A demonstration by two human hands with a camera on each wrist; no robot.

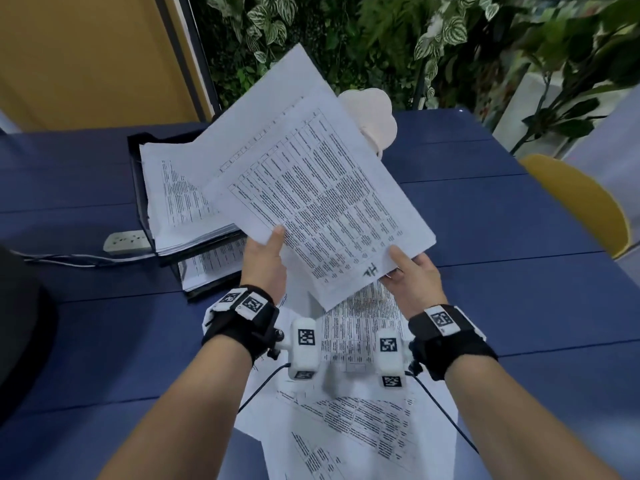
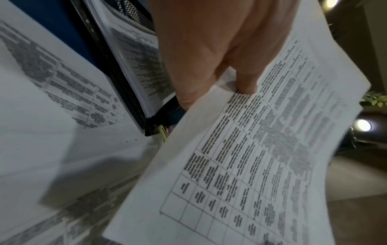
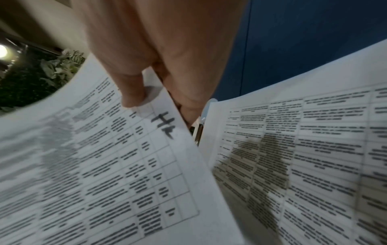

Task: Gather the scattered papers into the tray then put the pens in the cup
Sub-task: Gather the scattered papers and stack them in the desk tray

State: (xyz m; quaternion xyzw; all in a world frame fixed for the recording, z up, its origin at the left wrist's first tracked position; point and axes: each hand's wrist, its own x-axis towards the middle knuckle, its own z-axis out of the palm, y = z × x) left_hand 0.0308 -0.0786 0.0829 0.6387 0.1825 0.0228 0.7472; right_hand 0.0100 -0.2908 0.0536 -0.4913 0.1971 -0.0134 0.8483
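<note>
Both hands hold a small stack of printed sheets [image 1: 311, 188] tilted up above the table. My left hand [image 1: 266, 258] pinches its near left corner, thumb on top, and my right hand [image 1: 412, 271] pinches the near right corner [image 3: 94, 165]. The stack's far end hangs over the black two-tier tray [image 1: 138, 188], whose tiers hold papers [image 1: 173, 202]. More loose sheets [image 1: 360, 431] lie on the table under my wrists. A white cloud-shaped cup [image 1: 375, 123] stands partly hidden behind the raised sheets. A slim pen-like thing [image 3: 199, 132] peeks out between the papers.
The table [image 1: 502, 271] is dark blue. A white power strip [image 1: 126, 241] with its cable lies left of the tray. A yellow chair [image 1: 581, 209] stands at the right edge, a dark rounded object [image 1: 20, 323] at the left, and plants behind the table.
</note>
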